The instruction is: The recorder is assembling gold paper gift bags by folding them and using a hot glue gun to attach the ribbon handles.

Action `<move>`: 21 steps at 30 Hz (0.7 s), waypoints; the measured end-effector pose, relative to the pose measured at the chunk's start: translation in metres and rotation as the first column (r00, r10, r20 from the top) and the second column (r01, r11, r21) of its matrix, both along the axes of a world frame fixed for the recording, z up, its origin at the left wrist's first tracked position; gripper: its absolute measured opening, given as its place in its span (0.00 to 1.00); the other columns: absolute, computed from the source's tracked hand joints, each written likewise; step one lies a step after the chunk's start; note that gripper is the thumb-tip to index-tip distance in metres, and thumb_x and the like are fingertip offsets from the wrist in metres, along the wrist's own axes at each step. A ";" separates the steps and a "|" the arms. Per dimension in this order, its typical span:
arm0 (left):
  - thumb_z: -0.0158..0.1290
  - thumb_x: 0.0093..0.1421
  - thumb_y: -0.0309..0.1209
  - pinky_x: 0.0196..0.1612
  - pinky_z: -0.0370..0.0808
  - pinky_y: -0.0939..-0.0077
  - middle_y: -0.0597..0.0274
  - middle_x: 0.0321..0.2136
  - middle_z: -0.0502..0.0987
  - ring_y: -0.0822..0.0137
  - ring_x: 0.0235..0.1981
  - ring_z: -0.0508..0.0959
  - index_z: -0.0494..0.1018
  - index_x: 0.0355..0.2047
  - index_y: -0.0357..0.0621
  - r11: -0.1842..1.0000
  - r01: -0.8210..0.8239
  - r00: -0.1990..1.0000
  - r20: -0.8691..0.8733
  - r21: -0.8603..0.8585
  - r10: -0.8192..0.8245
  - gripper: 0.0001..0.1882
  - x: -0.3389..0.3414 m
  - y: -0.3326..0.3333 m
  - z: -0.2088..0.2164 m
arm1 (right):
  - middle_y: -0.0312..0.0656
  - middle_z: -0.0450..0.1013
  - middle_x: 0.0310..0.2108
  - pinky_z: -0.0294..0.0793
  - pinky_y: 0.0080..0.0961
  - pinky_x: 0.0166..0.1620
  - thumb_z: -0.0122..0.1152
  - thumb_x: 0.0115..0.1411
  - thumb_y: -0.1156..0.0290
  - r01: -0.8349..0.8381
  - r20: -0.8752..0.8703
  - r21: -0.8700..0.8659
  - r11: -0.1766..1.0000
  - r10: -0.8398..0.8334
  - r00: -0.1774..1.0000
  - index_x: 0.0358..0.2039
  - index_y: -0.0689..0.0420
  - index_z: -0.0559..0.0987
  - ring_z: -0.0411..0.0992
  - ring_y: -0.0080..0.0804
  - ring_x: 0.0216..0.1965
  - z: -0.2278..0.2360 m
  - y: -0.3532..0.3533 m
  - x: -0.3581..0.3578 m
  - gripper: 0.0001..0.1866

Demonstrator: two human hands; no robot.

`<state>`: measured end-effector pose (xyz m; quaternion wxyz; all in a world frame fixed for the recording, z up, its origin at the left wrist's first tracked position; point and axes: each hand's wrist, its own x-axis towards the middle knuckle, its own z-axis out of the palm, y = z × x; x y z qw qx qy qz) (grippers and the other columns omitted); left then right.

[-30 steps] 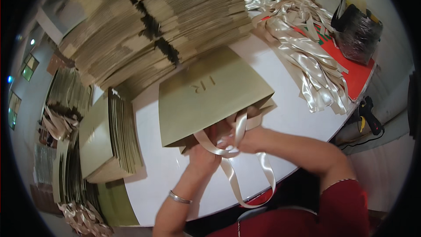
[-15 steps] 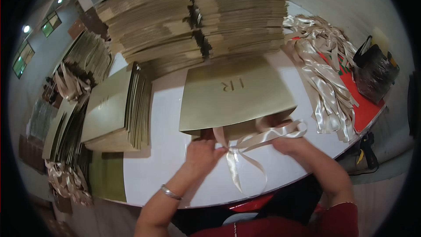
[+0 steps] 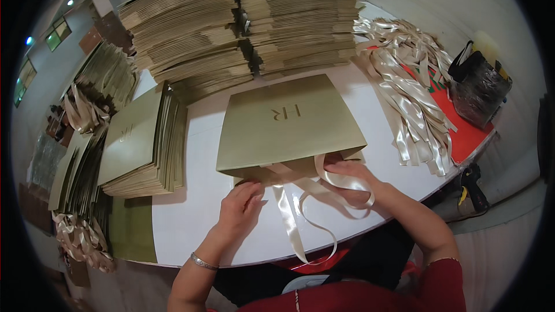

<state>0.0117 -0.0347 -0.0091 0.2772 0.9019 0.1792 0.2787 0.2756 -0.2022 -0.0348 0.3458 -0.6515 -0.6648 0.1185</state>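
Observation:
An olive-gold paper bag [image 3: 292,121] lies on the white table with its mouth toward me. A cream satin ribbon [image 3: 287,216] comes out of the mouth, its loose ends trailing across the tabletop. At the mouth's left corner is my left hand [image 3: 240,201], its fingers curled in and no ribbon visible between them. My right hand [image 3: 348,173] reaches into the right side of the mouth, a loop of the ribbon around it. The bag's edge and the ribbon partly hide its fingertips, so its grip is unclear.
Tall stacks of flat folded bags [image 3: 306,17] stand behind. To the left is a pile of similar bags [image 3: 133,138], with ribbon bundles [image 3: 84,240] beyond. Many cut ribbons [image 3: 404,92] lie at right, beside a red sheet [image 3: 462,138] and a plastic-wrapped dark container [image 3: 480,89].
The ribbon's knot-like gathering in front of the mouth has come apart into loose strands. My left hand has moved off the ribbon, and my right hand has shifted further into the mouth.

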 end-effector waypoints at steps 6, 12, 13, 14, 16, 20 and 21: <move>0.60 0.48 0.24 0.26 0.72 0.71 0.50 0.27 0.73 0.58 0.25 0.74 0.75 0.31 0.37 0.984 -0.161 0.987 -0.008 0.077 0.162 0.09 0.010 -0.014 0.009 | 0.44 0.71 0.39 0.67 0.33 0.43 0.63 0.48 0.65 -0.101 0.318 0.141 0.985 0.052 0.947 0.43 0.54 0.73 0.69 0.40 0.43 -0.019 0.003 0.011 0.20; 0.66 0.41 0.30 0.25 0.70 0.68 0.55 0.20 0.71 0.60 0.21 0.72 0.76 0.21 0.40 0.841 -0.294 0.934 -0.051 0.454 0.354 0.10 -0.013 0.000 0.017 | 0.52 0.69 0.38 0.61 0.44 0.47 0.56 0.52 0.59 0.340 0.386 -0.340 0.877 -0.199 0.901 0.38 0.60 0.72 0.66 0.49 0.47 0.008 0.004 -0.003 0.19; 0.64 0.43 0.32 0.27 0.70 0.65 0.56 0.19 0.72 0.59 0.23 0.74 0.77 0.25 0.41 0.884 -0.378 0.913 -0.046 0.275 0.405 0.11 -0.008 0.005 0.015 | 0.59 0.66 0.43 0.58 0.48 0.50 0.53 0.53 0.59 0.372 0.437 -0.315 0.873 -0.215 0.874 0.43 0.66 0.70 0.63 0.54 0.48 0.015 0.007 -0.008 0.23; 0.64 0.43 0.32 0.27 0.70 0.65 0.56 0.19 0.72 0.59 0.23 0.74 0.77 0.25 0.41 0.885 -0.381 0.912 -0.046 0.268 0.407 0.11 0.003 0.009 0.018 | 0.59 0.66 0.43 0.58 0.48 0.50 0.53 0.53 0.59 0.370 0.440 -0.320 0.872 -0.209 0.873 0.43 0.66 0.70 0.63 0.54 0.48 0.013 0.010 -0.010 0.23; 0.58 0.48 0.34 0.28 0.73 0.60 0.46 0.32 0.75 0.53 0.28 0.77 0.70 0.35 0.36 0.897 -0.440 0.876 -0.235 -0.037 0.421 0.17 0.027 0.015 0.027 | 0.62 0.61 0.50 0.55 0.50 0.54 0.52 0.54 0.59 0.407 0.640 -0.030 0.913 -0.295 0.709 0.50 0.69 0.65 0.60 0.57 0.52 0.008 0.019 -0.013 0.29; 0.51 0.51 0.28 0.30 0.74 0.58 0.46 0.30 0.76 0.48 0.27 0.77 0.70 0.34 0.35 0.918 -0.324 0.870 -0.309 0.228 0.384 0.11 0.029 0.042 -0.003 | 0.62 0.62 0.51 0.58 0.44 0.57 0.53 0.52 0.59 0.246 0.170 -0.112 0.963 -0.225 0.959 0.56 0.68 0.57 0.61 0.57 0.53 0.042 0.045 -0.028 0.36; 0.49 0.51 0.26 0.30 0.74 0.58 0.46 0.28 0.76 0.47 0.26 0.76 0.70 0.34 0.35 0.927 -0.313 0.887 -0.285 0.207 0.363 0.10 0.028 0.042 -0.001 | 0.58 0.72 0.37 0.67 0.39 0.50 0.48 0.52 0.63 0.171 0.117 -0.432 0.886 -0.132 0.984 0.38 0.69 0.75 0.70 0.52 0.43 0.057 0.053 -0.030 0.21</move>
